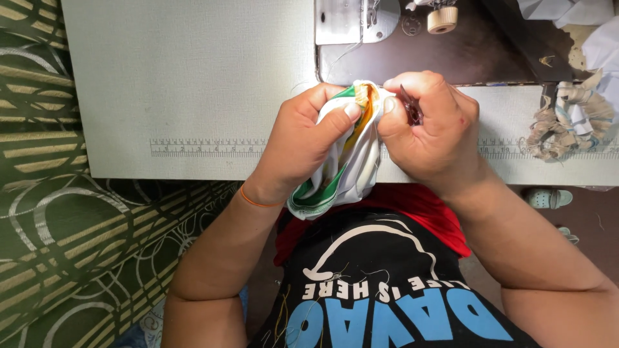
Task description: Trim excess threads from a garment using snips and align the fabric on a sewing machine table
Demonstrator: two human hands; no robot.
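Two hands meet over the front edge of the sewing table (193,84), and both are closed on one small piece of cloth (342,167). The cloth is white with green and orange parts, and it hangs down from the hands toward the person's lap. The left hand (300,138) grips it from the left side, with the thumb pressed on the top fold. The right hand (429,125) pinches the upper edge of the same cloth, and in this hand there is also a small dark tool (411,106); I cannot tell exactly what kind it is. A thin orange band (258,201) sits on the left wrist. Behind the hands I see the metal plate of the sewing machine (351,19) and a beige spool (442,19). At the right, on the table, lies a heap of fabric scraps (567,122). A ruler scale (206,148) is printed along the table's edge.
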